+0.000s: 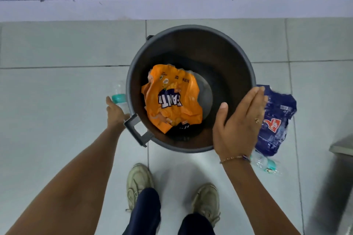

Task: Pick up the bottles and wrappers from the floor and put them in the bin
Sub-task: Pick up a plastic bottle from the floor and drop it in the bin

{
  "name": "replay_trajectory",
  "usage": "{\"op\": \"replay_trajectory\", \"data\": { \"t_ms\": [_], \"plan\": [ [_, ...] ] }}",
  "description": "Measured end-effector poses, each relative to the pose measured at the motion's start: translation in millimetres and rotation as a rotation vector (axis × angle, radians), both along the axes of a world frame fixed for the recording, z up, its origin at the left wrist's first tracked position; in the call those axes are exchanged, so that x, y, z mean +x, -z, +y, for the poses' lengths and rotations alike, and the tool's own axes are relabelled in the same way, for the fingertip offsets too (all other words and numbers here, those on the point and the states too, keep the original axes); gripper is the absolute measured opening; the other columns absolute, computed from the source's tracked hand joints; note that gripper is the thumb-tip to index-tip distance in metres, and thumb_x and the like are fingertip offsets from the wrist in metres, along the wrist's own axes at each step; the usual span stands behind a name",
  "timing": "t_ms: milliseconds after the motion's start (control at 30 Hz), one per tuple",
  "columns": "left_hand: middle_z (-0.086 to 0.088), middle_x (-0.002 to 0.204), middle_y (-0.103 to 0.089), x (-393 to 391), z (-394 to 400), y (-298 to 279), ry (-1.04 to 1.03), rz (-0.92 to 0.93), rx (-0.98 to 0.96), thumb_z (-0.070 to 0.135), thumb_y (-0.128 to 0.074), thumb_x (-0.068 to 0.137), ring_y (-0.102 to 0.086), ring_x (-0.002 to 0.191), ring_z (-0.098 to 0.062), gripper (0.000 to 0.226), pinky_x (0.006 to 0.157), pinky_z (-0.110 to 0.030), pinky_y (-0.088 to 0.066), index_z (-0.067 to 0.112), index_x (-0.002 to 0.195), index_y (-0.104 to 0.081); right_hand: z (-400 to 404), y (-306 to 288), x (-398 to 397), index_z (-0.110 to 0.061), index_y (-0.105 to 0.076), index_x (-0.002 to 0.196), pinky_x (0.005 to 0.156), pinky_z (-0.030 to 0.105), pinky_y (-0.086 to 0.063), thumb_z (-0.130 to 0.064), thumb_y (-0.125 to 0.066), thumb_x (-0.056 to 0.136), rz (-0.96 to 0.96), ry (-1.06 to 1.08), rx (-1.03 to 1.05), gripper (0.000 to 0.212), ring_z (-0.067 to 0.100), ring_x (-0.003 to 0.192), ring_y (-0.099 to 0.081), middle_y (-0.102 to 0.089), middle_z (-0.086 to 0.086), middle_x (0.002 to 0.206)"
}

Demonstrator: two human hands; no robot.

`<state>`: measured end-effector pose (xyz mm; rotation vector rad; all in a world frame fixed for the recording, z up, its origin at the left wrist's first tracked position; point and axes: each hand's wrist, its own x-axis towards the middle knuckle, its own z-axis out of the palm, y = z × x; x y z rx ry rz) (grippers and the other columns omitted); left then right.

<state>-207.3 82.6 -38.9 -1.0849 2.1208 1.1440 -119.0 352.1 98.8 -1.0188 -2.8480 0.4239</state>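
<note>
A dark grey round bin stands on the tiled floor in front of me. An orange wrapper lies crumpled inside it. My left hand reaches down at the bin's left side and closes on a clear bottle with a teal band, partly hidden by the rim. My right hand hovers over the bin's right rim, fingers spread, holding nothing. A blue wrapper lies on the floor right of the bin. Below it lies a crushed clear bottle with a teal cap.
A lilac skirting and green wall run along the far side behind the bin. A grey metal object stands at the right edge. My two feet in pale shoes stand just before the bin, whose handle juts toward me.
</note>
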Motion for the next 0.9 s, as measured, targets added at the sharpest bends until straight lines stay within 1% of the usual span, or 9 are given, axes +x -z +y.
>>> {"op": "replay_trajectory", "data": {
  "t_ms": [100, 167, 367, 433, 533, 633, 767, 800, 900],
  "plan": [
    [-0.015, 0.16, -0.014, 36, 12, -55, 0.187, 0.008, -0.038, 0.018, -0.034, 0.101, -0.024, 0.145, -0.035, 0.061, 0.117, -0.049, -0.027, 0.012, 0.154, -0.004, -1, -12, -2, -0.006, -0.014, 0.149, 0.117, 0.046, -0.025, -0.04, -0.034, 0.096, -0.092, 0.004, -0.04, 0.066, 0.034, 0.146, -0.016, -0.017, 0.015, 0.158],
    [-0.016, 0.157, -0.017, 59, 9, -91, 0.177, -0.009, -0.046, -0.003, -0.055, 0.088, -0.034, 0.138, -0.038, 0.085, 0.111, -0.053, -0.037, 0.013, 0.152, -0.002, 1, -23, -2, -0.005, -0.009, 0.149, 0.118, 0.046, -0.022, -0.039, -0.035, 0.097, -0.147, -0.029, -0.086, 0.067, 0.034, 0.146, -0.013, -0.013, 0.017, 0.158],
    [-0.018, 0.142, -0.034, 96, 12, -173, 0.064, 0.131, 0.006, -0.011, -0.06, 0.082, -0.047, 0.124, -0.038, 0.083, 0.101, -0.055, -0.046, 0.013, 0.148, -0.017, 19, -45, 3, -0.006, -0.001, 0.15, 0.12, 0.044, -0.015, -0.042, -0.032, 0.098, -0.344, -0.21, -0.113, 0.07, 0.033, 0.147, -0.005, -0.002, 0.014, 0.16],
    [-0.015, 0.138, -0.037, 94, 21, -196, 0.035, 0.261, 0.048, -0.011, -0.057, 0.084, -0.048, 0.12, -0.032, 0.077, 0.098, -0.043, -0.051, 0.016, 0.145, -0.02, 30, -53, 10, -0.006, 0.003, 0.15, 0.119, 0.045, -0.014, -0.041, -0.027, 0.099, -0.418, -0.284, -0.069, 0.068, 0.031, 0.148, -0.003, 0.001, 0.013, 0.16],
    [-0.003, 0.129, -0.037, 84, 44, -225, -0.115, 0.493, 0.113, -0.013, -0.051, 0.086, -0.047, 0.112, -0.023, 0.072, 0.077, -0.01, -0.052, 0.021, 0.144, -0.023, 39, -59, 13, -0.009, 0.005, 0.15, 0.119, 0.047, -0.011, -0.041, -0.023, 0.1, -0.472, -0.359, -0.037, 0.066, 0.03, 0.148, -0.001, 0.003, 0.011, 0.161],
    [-0.009, 0.135, -0.042, 77, 74, -240, -0.041, 0.666, 0.17, -0.013, -0.055, 0.085, -0.051, 0.117, -0.026, 0.074, 0.08, -0.012, -0.051, 0.011, 0.147, -0.023, 40, -54, 12, -0.01, 0.005, 0.15, 0.119, 0.048, -0.011, -0.042, -0.022, 0.1, -0.469, -0.367, -0.026, 0.065, 0.03, 0.148, 0.001, 0.004, 0.01, 0.161],
    [0.009, 0.116, -0.056, 67, 115, -230, 0.245, 0.71, 0.225, 0.004, -0.058, 0.091, -0.056, 0.105, 0.008, 0.049, 0.088, -0.017, -0.052, 0.006, 0.136, -0.039, 35, -45, 12, -0.01, 0.005, 0.15, 0.119, 0.049, -0.014, -0.045, -0.024, 0.099, -0.455, -0.324, -0.046, 0.068, 0.031, 0.148, 0.0, 0.005, 0.01, 0.161],
    [0.004, 0.124, -0.055, 65, 123, -225, 0.306, 0.643, 0.203, 0.004, -0.057, 0.093, -0.054, 0.114, 0.006, 0.052, 0.095, -0.018, -0.049, 0.006, 0.14, -0.036, 34, -45, 11, -0.01, 0.005, 0.15, 0.119, 0.049, -0.015, -0.045, -0.024, 0.099, -0.446, -0.317, -0.052, 0.069, 0.031, 0.148, 0.001, 0.005, 0.01, 0.161],
    [-0.013, 0.155, -0.026, 61, 137, -209, 0.568, 0.436, 0.141, 0.011, -0.07, 0.083, -0.031, 0.142, -0.027, 0.082, 0.115, -0.038, -0.032, 0.007, 0.149, -0.022, 35, -43, 12, -0.01, 0.004, 0.15, 0.119, 0.049, -0.015, -0.046, -0.026, 0.099, -0.418, -0.319, -0.07, 0.069, 0.032, 0.148, 0.001, 0.004, 0.011, 0.161]
  ]
}}
